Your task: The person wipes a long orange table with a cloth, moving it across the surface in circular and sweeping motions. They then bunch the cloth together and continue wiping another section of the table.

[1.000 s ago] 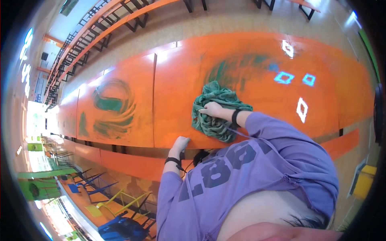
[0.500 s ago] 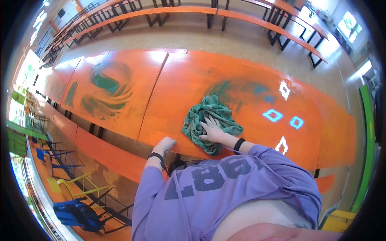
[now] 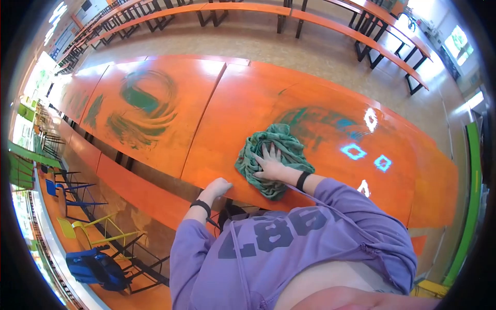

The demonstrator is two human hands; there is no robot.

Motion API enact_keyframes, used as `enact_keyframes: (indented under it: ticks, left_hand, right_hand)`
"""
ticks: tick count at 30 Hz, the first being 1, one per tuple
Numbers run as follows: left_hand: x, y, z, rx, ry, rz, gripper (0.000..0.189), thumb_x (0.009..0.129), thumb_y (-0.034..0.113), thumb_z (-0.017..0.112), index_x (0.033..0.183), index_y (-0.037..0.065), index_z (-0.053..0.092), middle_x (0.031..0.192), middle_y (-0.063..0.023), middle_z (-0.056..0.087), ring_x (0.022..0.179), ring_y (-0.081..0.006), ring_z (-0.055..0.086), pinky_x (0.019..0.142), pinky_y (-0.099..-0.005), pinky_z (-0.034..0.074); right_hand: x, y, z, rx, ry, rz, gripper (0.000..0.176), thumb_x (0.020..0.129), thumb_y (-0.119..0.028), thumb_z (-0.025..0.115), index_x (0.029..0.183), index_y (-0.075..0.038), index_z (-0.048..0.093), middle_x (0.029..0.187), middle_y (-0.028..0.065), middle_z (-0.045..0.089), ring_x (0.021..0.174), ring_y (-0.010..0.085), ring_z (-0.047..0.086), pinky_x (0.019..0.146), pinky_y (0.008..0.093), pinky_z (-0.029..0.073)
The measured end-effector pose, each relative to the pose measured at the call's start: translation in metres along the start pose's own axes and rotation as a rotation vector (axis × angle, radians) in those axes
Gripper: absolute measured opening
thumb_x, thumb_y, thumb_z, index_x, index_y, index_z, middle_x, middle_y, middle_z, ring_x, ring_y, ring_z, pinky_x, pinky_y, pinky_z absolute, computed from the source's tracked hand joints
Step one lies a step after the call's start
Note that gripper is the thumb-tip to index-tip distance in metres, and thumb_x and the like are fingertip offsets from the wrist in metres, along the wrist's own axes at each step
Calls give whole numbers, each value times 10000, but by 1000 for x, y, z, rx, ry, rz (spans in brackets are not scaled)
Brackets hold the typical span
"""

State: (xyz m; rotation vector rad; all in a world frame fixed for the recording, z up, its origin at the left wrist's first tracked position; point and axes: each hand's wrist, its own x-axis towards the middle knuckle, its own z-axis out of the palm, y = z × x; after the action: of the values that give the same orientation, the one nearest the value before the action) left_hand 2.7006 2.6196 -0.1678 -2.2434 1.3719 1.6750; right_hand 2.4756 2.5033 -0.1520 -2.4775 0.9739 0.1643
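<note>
A bunched green cloth (image 3: 281, 138) lies on the orange tabletop (image 3: 219, 139), close to its near edge. My right hand (image 3: 269, 164) presses down on the middle of it with fingers spread, the palm hidden against the folds. Left of the cloth, my left hand (image 3: 219, 187) rests at the near table edge, its fingers curled in and mostly out of sight. Dark green smears (image 3: 305, 120) run across the surface just beyond the cloth. A larger swirl of green (image 3: 139, 99) marks the table section to the left.
An orange bench (image 3: 129, 186) runs along the near left side of the table. Chairs with yellow (image 3: 85, 235) and blue parts stand at the lower left, near a blue bag (image 3: 95, 267). Long orange benches (image 3: 248, 6) and tables line the far side. Bright reflections (image 3: 353, 151) show on the tabletop.
The view has shifted slightly. My right hand stays spread on the cloth, its fingers pointing more directly away from me. My left hand remains curled at the table edge.
</note>
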Motion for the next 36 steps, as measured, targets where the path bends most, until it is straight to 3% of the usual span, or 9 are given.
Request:
enact_keyframes:
  ticks: [8,12,14,16,20,22,25,28,36]
  left_hand:
    - [0,5,-3,0,-6,-54,368,777,323,499,665,-19,573,528,-129,533,450,-240,546,482,-359,456]
    - [-2,10,-6,-37,-5,-92,359,775,316,505,619,-3,560,515,-110,523,468,-231,543,481,-358,449]
    - [-3,7,-6,-60,-25,-81,371,790,306,509,549,24,501,467,-76,474,394,-199,486,425,-330,414]
    - [-5,9,-8,-109,-40,-95,405,808,284,526,479,67,434,400,-30,400,305,-153,400,328,-302,343]
    - [-9,14,-9,-77,-41,-79,426,819,294,521,472,65,427,391,-28,395,301,-154,404,323,-303,334]
    - [-9,16,-10,-78,-52,-76,429,821,300,519,473,65,429,400,-29,404,303,-154,404,322,-303,330]
    - [-5,13,-13,-30,-93,-111,406,801,316,493,531,13,501,444,-82,477,368,-188,492,414,-321,410]
    - [-6,14,-14,-43,-99,-118,404,809,319,504,548,11,511,447,-75,470,369,-183,483,408,-326,408]
    - [3,1,-9,-113,-96,-99,388,817,308,510,543,36,471,439,-50,436,359,-171,447,364,-310,377]
  right_hand:
    - [97,13,-43,61,-6,-7,789,678,-526,603,1353,-294,267,1410,278,18,1245,539,-123,966,643,-51]
    - [138,26,-71,87,18,19,799,648,-549,621,1339,-313,296,1426,238,51,1276,497,-81,1000,603,-32]
    - [154,43,-77,99,65,26,793,639,-552,626,1328,-307,317,1427,216,98,1289,479,-37,1013,586,-14]
    - [166,60,-85,68,149,86,769,635,-555,623,1310,-308,350,1424,175,167,1294,451,71,1037,550,49]
    - [170,114,-114,53,183,362,768,700,-577,546,1350,-259,288,1432,172,139,1305,423,74,1047,520,105]
    - [164,153,-125,83,233,501,760,727,-566,517,1365,-239,262,1436,169,128,1307,423,65,1054,501,99]
    - [134,216,-137,142,262,682,746,752,-534,498,1379,-242,218,1442,170,104,1311,423,41,1060,485,78]
    - [89,269,-136,125,310,838,740,749,-503,513,1378,-256,212,1440,151,133,1311,410,79,1048,502,114]
    - [-74,350,-113,284,290,1167,771,747,-478,520,1390,-284,140,1462,110,45,1329,377,2,1060,484,63]
